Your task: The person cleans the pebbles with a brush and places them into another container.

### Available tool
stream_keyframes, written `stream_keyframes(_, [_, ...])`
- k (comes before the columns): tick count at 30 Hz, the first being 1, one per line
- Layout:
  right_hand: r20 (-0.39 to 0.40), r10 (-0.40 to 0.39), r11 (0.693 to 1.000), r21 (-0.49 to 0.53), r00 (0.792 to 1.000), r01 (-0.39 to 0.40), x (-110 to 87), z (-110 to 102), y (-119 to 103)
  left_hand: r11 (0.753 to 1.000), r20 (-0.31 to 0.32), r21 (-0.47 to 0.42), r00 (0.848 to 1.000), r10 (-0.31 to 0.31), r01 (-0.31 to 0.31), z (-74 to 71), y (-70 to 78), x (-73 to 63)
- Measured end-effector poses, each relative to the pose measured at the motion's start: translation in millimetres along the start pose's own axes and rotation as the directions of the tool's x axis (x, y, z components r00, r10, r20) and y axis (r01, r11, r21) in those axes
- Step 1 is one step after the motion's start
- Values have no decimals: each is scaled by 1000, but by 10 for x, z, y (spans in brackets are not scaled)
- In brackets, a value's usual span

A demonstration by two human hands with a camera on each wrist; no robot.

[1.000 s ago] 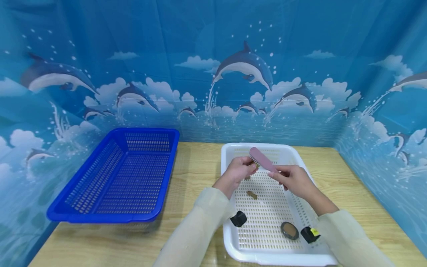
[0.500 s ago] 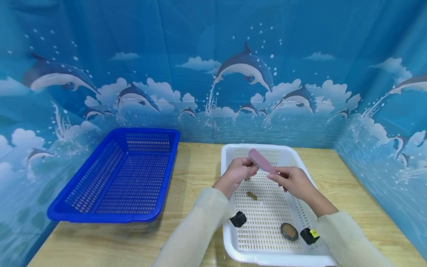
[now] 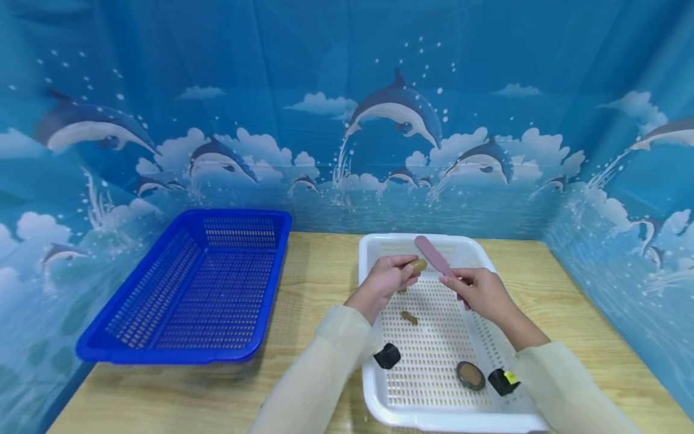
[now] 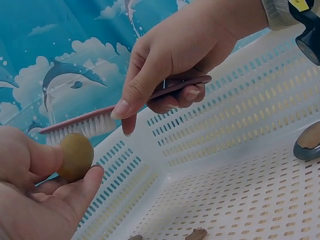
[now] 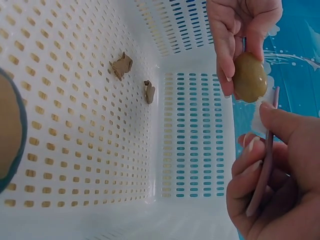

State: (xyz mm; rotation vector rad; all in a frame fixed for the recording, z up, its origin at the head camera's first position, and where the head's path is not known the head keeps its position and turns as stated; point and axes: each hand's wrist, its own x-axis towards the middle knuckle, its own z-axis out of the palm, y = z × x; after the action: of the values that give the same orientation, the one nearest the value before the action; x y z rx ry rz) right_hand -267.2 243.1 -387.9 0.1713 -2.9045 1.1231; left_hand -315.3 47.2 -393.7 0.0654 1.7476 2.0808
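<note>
Above the white basket (image 3: pixel 367 386), my left hand (image 3: pixel 386 278) pinches a smooth, shiny, olive-brown egg-shaped object (image 4: pixel 76 157) between thumb and fingers. What it is made of cannot be told. My right hand (image 3: pixel 479 292) grips a pink brush (image 3: pixel 432 254) by its handle, thumb along the top. Its white bristles (image 4: pixel 96 126) face down and sit right at the oval in the left wrist view. In the right wrist view the oval (image 5: pixel 250 77) juts from the left fingertips, beside the brush head.
Inside the basket lie small brown lumps (image 3: pixel 409 317) and a dark round piece with a brown face (image 3: pixel 470 375). A blue perforated basket (image 3: pixel 265 289) stands at left on the wooden table (image 3: pixel 320 271). A dolphin-print curtain (image 3: pixel 325 72) surrounds the back and sides.
The brush has shifted slightly right and turned more edge-on, away from over the left hand. More of the olive-brown oval now shows. The left hand has barely moved.
</note>
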Motion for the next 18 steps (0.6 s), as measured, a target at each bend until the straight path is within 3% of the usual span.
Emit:
stream_keyframes(8, [8, 11, 1000, 3, 1000, -11, 8, 15, -11, 998, -2, -57, 1000, -14, 14, -18, -8, -3])
stream_keyframes(18, [36, -65, 998, 26, 997, 64, 1, 45, -16, 997, -30, -63, 999, -44, 42, -26, -6, -7])
